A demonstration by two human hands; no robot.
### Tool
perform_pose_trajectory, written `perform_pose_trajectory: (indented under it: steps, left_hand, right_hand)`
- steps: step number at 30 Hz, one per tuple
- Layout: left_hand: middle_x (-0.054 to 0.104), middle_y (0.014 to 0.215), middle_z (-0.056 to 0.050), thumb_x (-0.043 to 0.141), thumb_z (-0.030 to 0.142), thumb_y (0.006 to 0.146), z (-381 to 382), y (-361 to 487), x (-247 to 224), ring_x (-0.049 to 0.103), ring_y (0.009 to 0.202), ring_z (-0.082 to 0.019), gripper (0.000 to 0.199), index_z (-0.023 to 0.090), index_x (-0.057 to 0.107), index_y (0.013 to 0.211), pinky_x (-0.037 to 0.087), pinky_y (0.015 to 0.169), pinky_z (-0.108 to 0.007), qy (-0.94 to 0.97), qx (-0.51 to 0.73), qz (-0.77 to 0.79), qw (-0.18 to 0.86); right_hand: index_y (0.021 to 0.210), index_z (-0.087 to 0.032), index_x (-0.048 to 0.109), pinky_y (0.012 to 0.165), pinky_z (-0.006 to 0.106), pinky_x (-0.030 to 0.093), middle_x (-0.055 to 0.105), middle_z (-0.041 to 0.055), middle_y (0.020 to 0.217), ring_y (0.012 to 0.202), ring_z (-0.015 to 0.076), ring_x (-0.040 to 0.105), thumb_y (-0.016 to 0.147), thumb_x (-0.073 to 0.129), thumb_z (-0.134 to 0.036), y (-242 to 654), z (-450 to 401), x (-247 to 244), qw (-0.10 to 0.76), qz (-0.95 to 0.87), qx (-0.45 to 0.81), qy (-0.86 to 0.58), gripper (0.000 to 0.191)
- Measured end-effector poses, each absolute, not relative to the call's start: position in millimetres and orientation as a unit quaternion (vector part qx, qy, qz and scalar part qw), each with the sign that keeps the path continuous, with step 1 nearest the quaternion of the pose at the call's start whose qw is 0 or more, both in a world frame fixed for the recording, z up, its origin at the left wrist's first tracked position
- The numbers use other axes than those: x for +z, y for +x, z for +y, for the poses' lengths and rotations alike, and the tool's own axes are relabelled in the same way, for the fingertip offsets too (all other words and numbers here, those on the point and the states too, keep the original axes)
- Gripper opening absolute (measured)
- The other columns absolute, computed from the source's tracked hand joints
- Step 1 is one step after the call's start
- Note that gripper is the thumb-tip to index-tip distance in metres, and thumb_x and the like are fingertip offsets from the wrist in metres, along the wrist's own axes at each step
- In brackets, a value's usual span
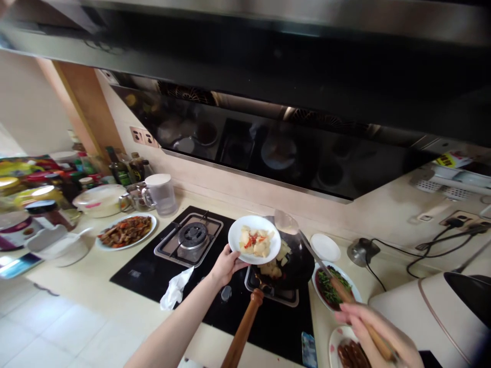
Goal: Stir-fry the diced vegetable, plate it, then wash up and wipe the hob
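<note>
My left hand [227,267] grips the rim of a white plate [235,236], which holds pale food pieces with red bits [256,242]. The plate is held above the left side of a black wok [303,263]. More of the pale food [273,267] lies in the wok. In my right hand [378,327] is a spatula [322,263] with a wooden handle; its metal head is raised over the far side of the wok, beside the plate. Toward me sticks out the wok's wooden handle [245,324], touched by neither hand.
A bare burner [194,235] and a crumpled tissue [177,289] are left of the wok. A plate of cooked food [126,231], jars and bottles crowd the left counter. On the right stand a plate of greens [333,286], a sausage plate [350,352] and a white appliance [425,317]. The range hood [245,61] hangs low overhead.
</note>
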State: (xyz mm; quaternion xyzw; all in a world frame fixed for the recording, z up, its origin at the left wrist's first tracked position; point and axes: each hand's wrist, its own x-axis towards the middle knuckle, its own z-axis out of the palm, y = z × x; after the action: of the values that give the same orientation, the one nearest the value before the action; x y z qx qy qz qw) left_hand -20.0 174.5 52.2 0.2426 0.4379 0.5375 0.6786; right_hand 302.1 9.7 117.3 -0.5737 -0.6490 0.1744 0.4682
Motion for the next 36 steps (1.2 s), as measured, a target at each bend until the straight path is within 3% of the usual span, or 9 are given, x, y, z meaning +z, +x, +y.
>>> perform_pose_trajectory:
  steps: [6, 11, 16, 21, 23, 25, 28, 31, 36]
  left_hand:
    - [0.07, 0.082, -0.005, 0.057, 0.004, 0.078, 146.4, -65.3, 48.4, 0.071, 0.064, -0.018, 0.046, 0.017, 0.045, 0.12, 0.062, 0.065, -0.034, 0.242, 0.571, 0.449, 0.643]
    - [0.07, 0.077, -0.002, 0.058, 0.006, 0.079, 118.7, -97.0, 47.3, 0.072, 0.066, -0.021, 0.047, 0.017, 0.046, 0.124, 0.062, 0.063, -0.031, 0.223, 0.593, 0.465, 0.618]
    - [0.07, 0.078, -0.004, 0.057, 0.004, 0.079, 106.3, -116.2, 43.4, 0.072, 0.065, -0.021, 0.045, 0.016, 0.048, 0.122, 0.064, 0.063, -0.035, 0.221, 0.595, 0.491, 0.596]
    - [0.069, 0.076, -0.003, 0.055, 0.003, 0.081, 104.1, -120.3, 44.7, 0.071, 0.063, -0.02, 0.045, 0.017, 0.047, 0.122, 0.064, 0.061, -0.034, 0.21, 0.592, 0.497, 0.598]
    - [0.069, 0.074, -0.003, 0.054, 0.002, 0.081, 103.3, -120.1, 46.3, 0.07, 0.06, -0.018, 0.043, 0.016, 0.048, 0.121, 0.064, 0.059, -0.032, 0.206, 0.592, 0.499, 0.599]
    - [0.068, 0.071, -0.002, 0.053, 0.002, 0.081, 102.5, -120.1, 47.4, 0.069, 0.056, -0.016, 0.041, 0.016, 0.049, 0.12, 0.064, 0.059, -0.032, 0.203, 0.592, 0.498, 0.6]
    - [0.069, 0.075, -0.003, 0.055, 0.002, 0.08, 102.8, -120.5, 48.0, 0.068, 0.056, -0.015, 0.041, 0.015, 0.051, 0.119, 0.063, 0.059, -0.031, 0.199, 0.597, 0.498, 0.597]
    - [0.07, 0.081, -0.005, 0.056, 0.002, 0.08, 105.5, -119.8, 48.4, 0.069, 0.06, -0.016, 0.043, 0.015, 0.05, 0.12, 0.063, 0.057, -0.03, 0.202, 0.592, 0.502, 0.598]
    - [0.069, 0.076, -0.005, 0.056, 0.004, 0.08, 111.8, -112.6, 49.9, 0.069, 0.059, -0.017, 0.047, 0.014, 0.046, 0.125, 0.063, 0.059, -0.033, 0.218, 0.573, 0.507, 0.606]
  right_hand:
    - [0.092, -0.02, 0.07, 0.062, 0.026, 0.058, 0.072, 0.0056, 0.069, 0.065, 0.0224, 0.07, 0.071, 0.067, -0.052, 306.7, 74.2, 98.8, 0.484, -0.508, 0.244, -0.669, 0.038]
    - [0.089, -0.017, 0.067, 0.055, 0.029, 0.056, 0.07, 0.0059, 0.065, 0.06, 0.0229, 0.069, 0.071, 0.064, -0.058, 276.6, 101.3, 86.1, 0.522, -0.481, 0.317, -0.629, 0.045]
    - [0.094, -0.019, 0.068, 0.058, 0.026, 0.056, 0.072, 0.0044, 0.068, 0.061, 0.0202, 0.069, 0.074, 0.064, -0.05, 279.4, 104.6, 140.4, 0.413, -0.56, 0.308, -0.649, 0.038]
    - [0.081, -0.015, 0.067, 0.032, 0.023, 0.042, 0.061, 0.0036, 0.043, 0.036, 0.0188, 0.058, 0.075, 0.062, -0.048, 311.8, 137.7, 200.1, 0.339, -0.503, 0.301, -0.736, 0.034]
    - [0.078, -0.014, 0.065, 0.028, 0.023, 0.038, 0.059, 0.0046, 0.04, 0.033, 0.0189, 0.056, 0.075, 0.063, -0.05, 312.4, 137.7, 190.8, 0.374, -0.427, 0.337, -0.751, 0.036]
    - [0.081, -0.014, 0.064, 0.031, 0.023, 0.042, 0.061, 0.0054, 0.043, 0.037, 0.0197, 0.06, 0.074, 0.065, -0.05, 300.1, 124.2, 157.9, 0.441, -0.34, 0.378, -0.74, 0.037]
    - [0.093, -0.015, 0.063, 0.048, 0.029, 0.056, 0.069, 0.0063, 0.057, 0.053, 0.0219, 0.068, 0.067, 0.072, -0.052, 264.6, 95.1, 83.9, 0.572, -0.237, 0.422, -0.662, 0.047]
    - [0.094, -0.015, 0.06, 0.06, 0.031, 0.059, 0.073, 0.0044, 0.068, 0.065, 0.0219, 0.071, 0.06, 0.078, -0.048, 228.1, 82.5, 22.2, 0.684, -0.168, 0.439, -0.558, 0.051]
    - [0.087, -0.015, 0.062, 0.058, 0.03, 0.059, 0.072, 0.0012, 0.072, 0.063, 0.021, 0.071, 0.062, 0.076, -0.04, 209.6, 95.1, 0.1, 0.753, -0.15, 0.391, -0.507, 0.038]
